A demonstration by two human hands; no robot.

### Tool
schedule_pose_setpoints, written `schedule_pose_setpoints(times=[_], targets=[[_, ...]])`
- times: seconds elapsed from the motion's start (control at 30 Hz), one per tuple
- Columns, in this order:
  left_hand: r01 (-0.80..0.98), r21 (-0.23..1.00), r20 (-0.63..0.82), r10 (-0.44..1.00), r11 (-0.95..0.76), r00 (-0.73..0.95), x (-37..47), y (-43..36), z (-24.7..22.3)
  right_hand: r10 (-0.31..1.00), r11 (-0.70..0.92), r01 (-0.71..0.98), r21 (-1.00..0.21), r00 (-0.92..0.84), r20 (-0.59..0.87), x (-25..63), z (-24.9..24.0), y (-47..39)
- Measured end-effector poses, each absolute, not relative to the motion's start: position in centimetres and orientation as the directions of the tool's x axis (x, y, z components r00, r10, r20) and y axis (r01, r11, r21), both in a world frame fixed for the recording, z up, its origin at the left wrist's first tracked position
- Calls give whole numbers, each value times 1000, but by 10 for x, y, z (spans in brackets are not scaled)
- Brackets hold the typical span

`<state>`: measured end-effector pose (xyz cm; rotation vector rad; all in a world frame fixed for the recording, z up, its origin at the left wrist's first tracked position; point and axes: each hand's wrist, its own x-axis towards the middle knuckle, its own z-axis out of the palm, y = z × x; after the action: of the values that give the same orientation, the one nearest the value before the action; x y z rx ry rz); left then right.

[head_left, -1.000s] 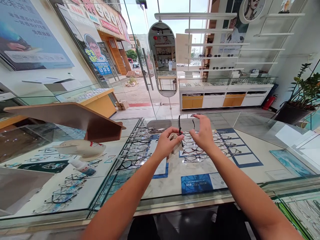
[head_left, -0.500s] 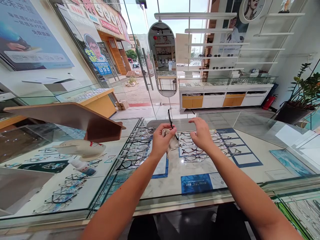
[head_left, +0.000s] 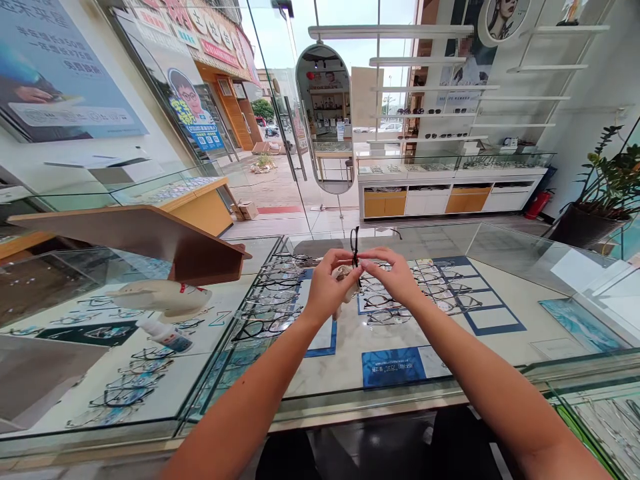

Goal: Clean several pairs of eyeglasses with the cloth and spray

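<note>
Over the glass counter, a pair of dark-framed glasses (head_left: 355,240) is held on edge, one rim standing up above the fingers. My left hand (head_left: 327,287) is closed around its lower part, with a beige cloth (head_left: 352,291) bunched in the palm and hanging below. My right hand (head_left: 396,279) meets it from the other side, thumb and fingertips pinched at the frame. The fingers cover much of the glasses. Under my hands, several rows of eyeglasses (head_left: 385,301) lie in the display case.
A white bottle (head_left: 167,333) with a blue label lies at the left, near a beige object (head_left: 160,297) and a brown wooden board (head_left: 135,230). A blue-and-white card (head_left: 395,368) lies near the front edge. An oval mirror (head_left: 325,120) stands beyond the counter.
My right hand has moved left from a raised, apart position and now pinches the glasses. The glasses have shifted slightly right and turned more upright in my left hand.
</note>
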<state>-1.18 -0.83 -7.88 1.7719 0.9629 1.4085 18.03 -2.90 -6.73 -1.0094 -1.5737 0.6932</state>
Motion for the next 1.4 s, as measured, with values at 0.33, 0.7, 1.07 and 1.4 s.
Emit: schedule_pose_setpoints(times=[0.33, 0.7, 1.07, 1.4], targets=[[118, 849, 486, 848, -516, 211, -8, -18, -79, 937, 347, -2, -938, 51, 346, 168, -79, -26], [8, 899, 431, 887, -438, 163, -12, -15, -68, 974, 225, -240, -944, 57, 218, 175, -63, -27], [-360, 933, 48, 985, 16, 168, -22, 4, -58, 915, 80, -194, -978, -374, 149, 200, -43, -35], [-378, 924, 53, 955, 65, 292, -20, -2, -59, 918, 20, -208, -978, -385, 100, 192, -55, -31]])
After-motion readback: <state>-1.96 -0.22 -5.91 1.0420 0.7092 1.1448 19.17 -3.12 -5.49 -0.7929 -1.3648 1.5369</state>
